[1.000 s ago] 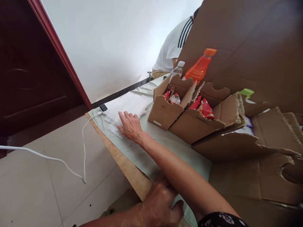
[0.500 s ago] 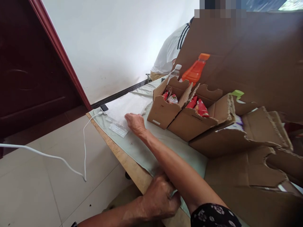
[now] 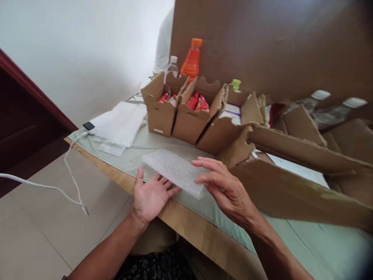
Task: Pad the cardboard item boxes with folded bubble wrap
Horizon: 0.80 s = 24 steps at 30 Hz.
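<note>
A clear bubble-wrap bag [image 3: 175, 169] lies flat at the table's front, tilted a little between my two hands. My left hand [image 3: 153, 194] is open with its palm up, and its fingertips reach under the bag's near edge. From the right, my right hand [image 3: 223, 184] hovers over the bag's right end with its fingers stretched and apart. Whether those fingertips touch the plastic I cannot tell. A pile of similar bubble-wrap bags [image 3: 119, 122] rests on the cloth farther left.
Cardboard bins [image 3: 160, 114] with red packets line the back. Behind them stand an orange bottle [image 3: 190, 62] and a clear bottle [image 3: 173, 67]. A small black-faced device [image 3: 89, 126] with a white cable [image 3: 43, 186] sits at the left corner. A tall cardboard panel [image 3: 262, 46] rises behind.
My right hand has left the bag pile and come back right. A bubble-wrap bag now lies between my hands. My left hand has opened from a closed shape. The view has turned right.
</note>
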Tool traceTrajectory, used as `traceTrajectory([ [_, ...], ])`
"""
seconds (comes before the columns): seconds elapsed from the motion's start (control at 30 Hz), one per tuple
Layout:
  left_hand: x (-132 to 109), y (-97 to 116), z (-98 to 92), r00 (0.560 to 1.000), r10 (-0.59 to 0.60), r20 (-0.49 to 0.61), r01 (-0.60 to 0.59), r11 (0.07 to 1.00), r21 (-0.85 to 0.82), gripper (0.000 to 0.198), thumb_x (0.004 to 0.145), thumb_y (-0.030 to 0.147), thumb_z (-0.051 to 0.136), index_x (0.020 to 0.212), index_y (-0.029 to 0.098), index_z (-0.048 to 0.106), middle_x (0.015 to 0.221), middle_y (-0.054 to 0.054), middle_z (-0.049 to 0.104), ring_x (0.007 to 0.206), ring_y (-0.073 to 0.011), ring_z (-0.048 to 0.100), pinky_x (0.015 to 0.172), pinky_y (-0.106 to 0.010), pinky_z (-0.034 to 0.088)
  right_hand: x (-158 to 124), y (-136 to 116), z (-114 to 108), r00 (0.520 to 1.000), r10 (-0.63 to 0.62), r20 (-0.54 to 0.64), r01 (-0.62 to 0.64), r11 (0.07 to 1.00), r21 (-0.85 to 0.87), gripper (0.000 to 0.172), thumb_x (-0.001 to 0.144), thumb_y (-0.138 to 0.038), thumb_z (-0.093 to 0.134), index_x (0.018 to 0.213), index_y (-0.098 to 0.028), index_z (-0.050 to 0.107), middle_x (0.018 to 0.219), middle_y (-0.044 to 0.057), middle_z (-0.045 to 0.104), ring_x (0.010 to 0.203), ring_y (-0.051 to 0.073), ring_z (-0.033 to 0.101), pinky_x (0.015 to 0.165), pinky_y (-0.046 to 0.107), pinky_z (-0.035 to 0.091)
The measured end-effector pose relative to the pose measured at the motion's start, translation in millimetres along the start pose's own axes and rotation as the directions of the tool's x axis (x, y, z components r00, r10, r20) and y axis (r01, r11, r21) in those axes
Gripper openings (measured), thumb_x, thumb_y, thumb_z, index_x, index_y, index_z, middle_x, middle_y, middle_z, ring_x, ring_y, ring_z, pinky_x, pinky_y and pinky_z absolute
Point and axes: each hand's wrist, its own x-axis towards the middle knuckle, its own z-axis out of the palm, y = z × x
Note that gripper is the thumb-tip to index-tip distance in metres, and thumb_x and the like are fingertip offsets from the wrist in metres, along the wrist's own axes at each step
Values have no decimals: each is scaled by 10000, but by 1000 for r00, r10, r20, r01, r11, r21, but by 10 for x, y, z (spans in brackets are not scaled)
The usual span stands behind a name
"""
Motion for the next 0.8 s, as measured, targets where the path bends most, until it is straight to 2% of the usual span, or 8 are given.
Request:
traceTrajectory([
  [0.1, -36, -141, 82, 996, -59, -67, 68, 987, 147, 490, 776, 384, 843, 1189, 177, 680, 1160, -98, 763, 1088, -272, 719, 922, -415, 604, -625, -9, -224, 994, 110, 3, -109, 993, -52, 288, 1010, -112, 499, 998, -287, 729, 1454, 56, 643, 1375, 231, 576, 1076, 450, 499],
  [0.2, -83, -371, 194, 988, -60, -140, 103, 940, 326, 471, 744, 133, 830, 1186, 197, 683, 1023, -42, 781, 962, -201, 743, 849, -310, 611, -1110, -43, -385, 976, 216, -43, -219, 971, -92, 301, 1005, -102, 495, 983, -287, 731, 1493, 57, 611, 1382, 233, 571, 1069, 458, 508],
  [0.33, -181, -605, 280, 988, -47, -145, 116, 852, 511, 570, 762, 191, 842, 1292, 184, 631, 966, -30, 765, 901, -182, 738, 817, -285, 616, -1608, -61, -613, 950, 297, -93, -309, 939, -152, 320, 991, -91, 480, 939, -274, 736, 1485, 60, 619, 1396, 240, 567, 1093, 486, 510],
  [0.43, -300, -636, 191, 989, 66, -134, 44, 727, 685, 648, 833, 277, 805, 1413, 192, 530, 1067, -47, 741, 958, -189, 727, 924, -370, 620, -1959, -26, -784, 923, 374, -90, -384, 882, -273, 371, 951, -64, 455, 890, -281, 750, 1436, 52, 655, 1383, 262, 579, 1075, 535, 524],
  [0.53, -450, -573, 60, 962, 271, 11, -126, 408, 904, 671, 907, 325, 735, 1506, 242, 443, 1371, -117, 642, 1237, -266, 655, 1086, -506, 547, -2242, -14, -896, 882, 437, -179, -470, 776, -420, 397, 910, -43, 437, 891, -277, 758, 1402, 67, 676, 1361, 308, 591, 1014, 574, 543],
  [0.63, -524, -565, 73, 884, 332, 330, -307, -121, 944, 608, 949, 288, 669, 1519, 302, 459, 1548, -112, 515, 1407, -313, 529, 1179, -584, 447, -2275, -72, -865, 857, 407, -317, -514, 727, -455, 327, 926, -51, 467, 933, -241, 733, 1332, 103, 708, 1267, 315, 642, 974, 554, 555],
  [0.7, -474, -651, 165, 825, 177, 538, -435, -410, 802, 503, 966, 234, 620, 1456, 303, 531, 1550, -97, 519, 1455, -326, 476, 1200, -604, 413, -2125, -130, -734, 871, 374, -318, -485, 759, -434, 296, 942, -54, 488, 1002, -222, 724, 1293, 116, 727, 1198, 295, 671, 960, 519, 564],
  [0.8, -305, -869, 289, 736, -156, 659, -605, -589, 536, 384, 973, 212, 577, 1356, 233, 602, 1527, -136, 548, 1489, -362, 421, 1175, -611, 435, -1816, -187, -446, 920, 354, -167, -391, 822, -414, 285, 961, -82, 517, 1116, -199, 726, 1344, 136, 712, 1203, 306, 674, 940, 504, 579],
])
